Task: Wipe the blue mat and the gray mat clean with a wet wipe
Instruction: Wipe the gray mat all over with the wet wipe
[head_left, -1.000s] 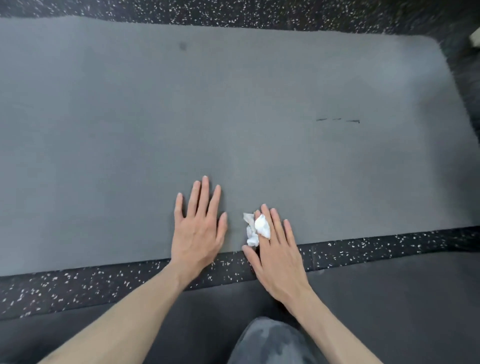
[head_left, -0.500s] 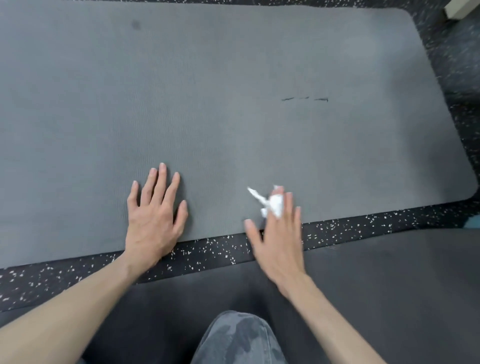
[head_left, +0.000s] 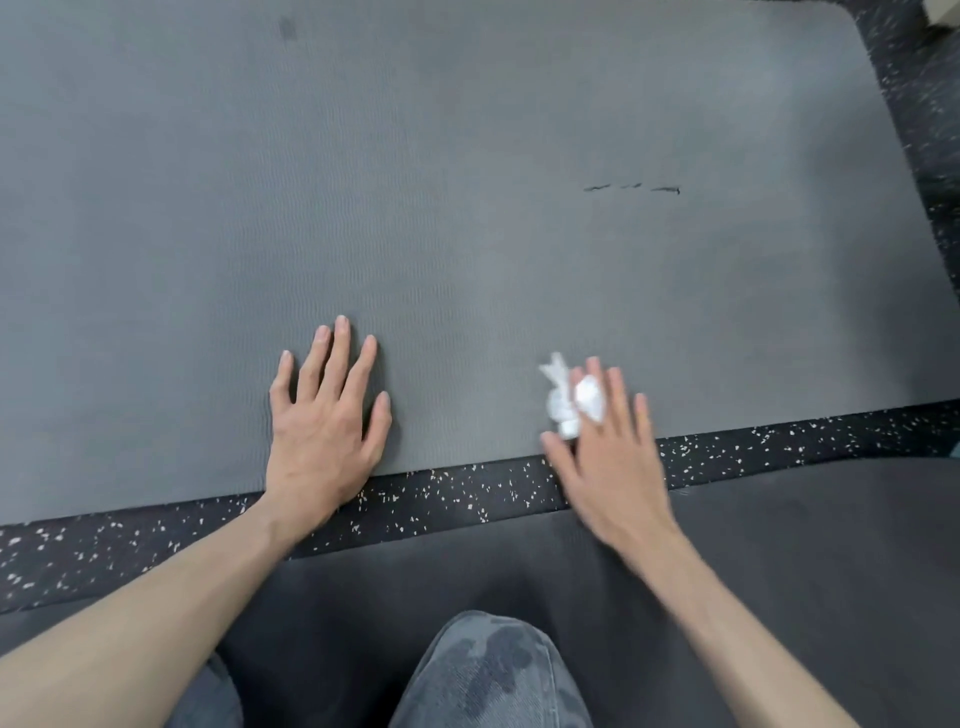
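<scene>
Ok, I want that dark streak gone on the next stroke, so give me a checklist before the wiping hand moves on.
1. Wet wipe under the right hand: ok, fingers press it to the mat.
2. Left hand bracing the gray mat: ok, flat near the front edge.
3. Dark streak cleaned: not ok, it shows beyond the wipe.
4. Dark spot at the far left cleaned: not ok.
5. Wipe damp enough: cannot tell.
6. Blue mat done: cannot tell, none in view.

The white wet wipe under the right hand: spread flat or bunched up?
Bunched up. The white wet wipe is a crumpled wad poking out between the straight fingers of the right hand on the gray mat.
</scene>
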